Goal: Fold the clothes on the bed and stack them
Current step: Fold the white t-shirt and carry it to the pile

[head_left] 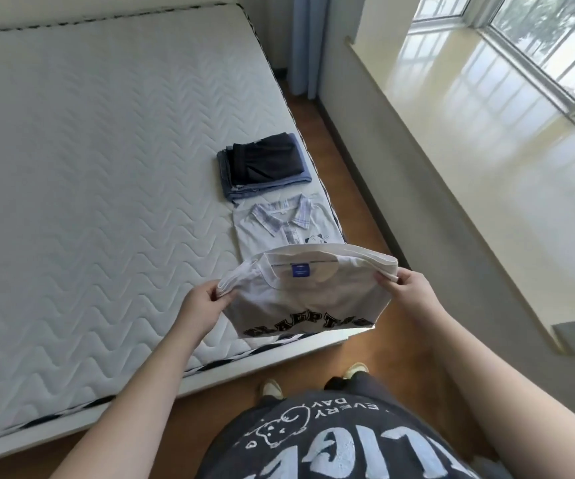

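I hold a folded white T-shirt [313, 292] with dark block letters and a blue neck label, lifted over the near right corner of the bed. My left hand [201, 311] grips its left edge and my right hand [407, 288] pinches its right edge. Just beyond it, a folded white polo shirt [279, 224] with a plaid collar lies flat on the mattress [89, 167]. Farther back sits a small stack: a folded black garment [267, 159] on top of folded blue denim [244, 191].
The bare quilted mattress stretches away to the left. A strip of wooden floor [331, 140] runs between the bed and the wall under a wide window sill [486, 115]. A blue curtain [301, 43] hangs at the far corner.
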The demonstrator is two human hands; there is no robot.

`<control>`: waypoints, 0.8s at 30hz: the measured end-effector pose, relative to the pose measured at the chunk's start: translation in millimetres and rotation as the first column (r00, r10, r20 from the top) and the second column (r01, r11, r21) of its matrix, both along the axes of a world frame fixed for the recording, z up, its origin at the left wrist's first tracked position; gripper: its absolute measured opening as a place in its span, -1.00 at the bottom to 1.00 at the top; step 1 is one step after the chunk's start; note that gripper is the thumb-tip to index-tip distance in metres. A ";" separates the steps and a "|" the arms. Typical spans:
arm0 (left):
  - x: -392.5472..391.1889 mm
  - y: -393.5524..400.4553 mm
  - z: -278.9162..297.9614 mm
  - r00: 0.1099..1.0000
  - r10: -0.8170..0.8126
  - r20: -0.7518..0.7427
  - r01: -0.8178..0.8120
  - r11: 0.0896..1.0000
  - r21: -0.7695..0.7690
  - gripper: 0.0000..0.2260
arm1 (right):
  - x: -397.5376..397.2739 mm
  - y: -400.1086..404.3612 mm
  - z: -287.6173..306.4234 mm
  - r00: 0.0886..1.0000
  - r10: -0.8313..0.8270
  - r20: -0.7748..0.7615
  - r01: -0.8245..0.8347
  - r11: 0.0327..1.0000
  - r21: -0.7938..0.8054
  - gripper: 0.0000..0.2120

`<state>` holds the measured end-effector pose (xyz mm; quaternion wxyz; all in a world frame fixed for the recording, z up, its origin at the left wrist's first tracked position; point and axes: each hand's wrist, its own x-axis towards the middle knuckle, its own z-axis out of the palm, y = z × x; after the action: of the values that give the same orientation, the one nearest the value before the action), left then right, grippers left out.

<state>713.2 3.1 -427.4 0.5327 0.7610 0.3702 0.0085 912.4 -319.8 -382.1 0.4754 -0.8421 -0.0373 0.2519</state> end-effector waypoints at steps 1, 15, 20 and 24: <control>4.7 0.0 -0.8 1.000 0.002 -0.012 -0.002 1.000 0.002 -0.95 | 9.4 0.9 -3.0 1.000 0.012 -0.016 -0.012 1.000 -0.004 -0.92; 92.1 -27.7 -15.1 0.964 0.082 -0.253 -0.035 0.982 0.187 -0.94 | 151.9 -8.6 -65.4 0.928 0.313 -0.203 -0.321 0.947 -0.006 -0.94; 109.1 -23.9 -12.4 0.954 0.088 -0.288 -0.030 0.979 0.200 -0.94 | 192.7 8.6 -73.0 0.900 0.367 -0.234 -0.377 0.926 0.006 -0.93; 119.5 -0.8 -27.7 0.943 0.118 -0.312 -0.052 0.975 0.214 -0.90 | 216.6 36.5 -91.3 0.898 0.382 -0.221 -0.396 0.918 -0.022 -0.95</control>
<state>832.8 2.3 -455.1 0.3837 0.7857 0.4821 -0.0552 1129.0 -283.3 -473.4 0.3887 -0.8012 -0.1455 0.4310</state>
